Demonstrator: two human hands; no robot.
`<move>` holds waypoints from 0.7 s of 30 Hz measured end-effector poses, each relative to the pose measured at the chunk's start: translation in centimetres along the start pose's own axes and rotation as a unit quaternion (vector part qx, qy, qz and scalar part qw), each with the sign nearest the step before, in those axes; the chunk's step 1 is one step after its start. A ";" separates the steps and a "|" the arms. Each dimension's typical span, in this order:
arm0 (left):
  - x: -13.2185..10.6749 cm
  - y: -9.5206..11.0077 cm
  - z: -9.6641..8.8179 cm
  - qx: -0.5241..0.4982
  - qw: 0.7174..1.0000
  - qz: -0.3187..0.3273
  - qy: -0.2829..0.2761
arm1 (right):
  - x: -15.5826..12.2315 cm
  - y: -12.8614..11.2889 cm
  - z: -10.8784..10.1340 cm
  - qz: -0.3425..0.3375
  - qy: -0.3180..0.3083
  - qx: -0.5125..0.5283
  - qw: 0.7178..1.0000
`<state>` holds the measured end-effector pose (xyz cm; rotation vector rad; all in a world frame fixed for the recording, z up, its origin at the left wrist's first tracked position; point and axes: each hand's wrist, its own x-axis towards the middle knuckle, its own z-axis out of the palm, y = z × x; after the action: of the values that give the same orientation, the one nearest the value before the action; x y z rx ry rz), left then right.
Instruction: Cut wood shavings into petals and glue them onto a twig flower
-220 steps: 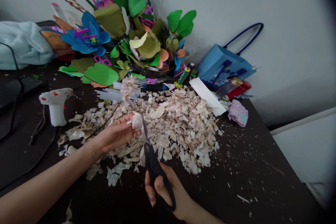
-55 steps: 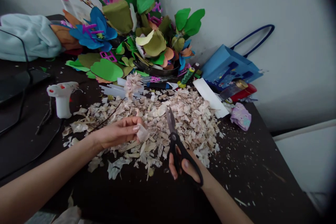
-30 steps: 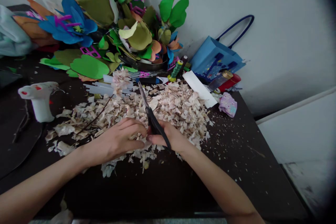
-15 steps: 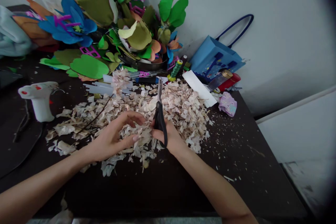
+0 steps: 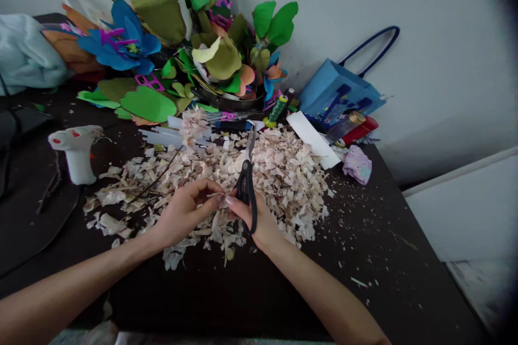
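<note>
My right hand [image 5: 259, 221] grips the black-handled scissors [image 5: 246, 183], blades closed and pointing up and away over a heap of pale paper scraps [image 5: 259, 172]. My left hand [image 5: 186, 213] is curled beside it, fingertips pinched on a thin pale scrap [image 5: 216, 195] that the right fingertips also touch. Both hands rest at the near edge of the heap, on the dark table [image 5: 364, 269].
A white glue gun [image 5: 76, 148] stands at the left. Behind the heap lie clear glue sticks [image 5: 165, 137], colourful foam flowers and leaves [image 5: 182, 48], a green thread spool [image 5: 278, 109], a blue bag [image 5: 340, 94], a red tube [image 5: 360, 130] and a pale crumpled wad [image 5: 358, 164].
My left fingers have closed from a loose spread into a pinch on a scrap, meeting the right fingertips. The scissors stay upright in my right hand. The view has shifted slightly.
</note>
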<state>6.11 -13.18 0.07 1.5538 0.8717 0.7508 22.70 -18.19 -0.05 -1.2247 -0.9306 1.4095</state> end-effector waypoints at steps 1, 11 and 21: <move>0.1 0.0 -0.2 -0.002 1.000 -0.004 0.006 | -0.3 -0.1 -0.2 -0.011 -0.011 -0.020 1.000; 0.5 0.8 -1.2 -0.012 0.996 0.014 0.083 | -5.6 0.3 -2.7 -0.004 -0.049 -0.239 0.970; 0.8 1.0 -1.3 -0.058 0.988 0.015 0.139 | -7.0 2.2 -0.4 0.050 -0.063 -0.156 0.984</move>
<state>5.54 -11.91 1.23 1.3806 0.9901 1.0400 22.54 -25.51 -0.78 -1.4433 -1.2276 1.4722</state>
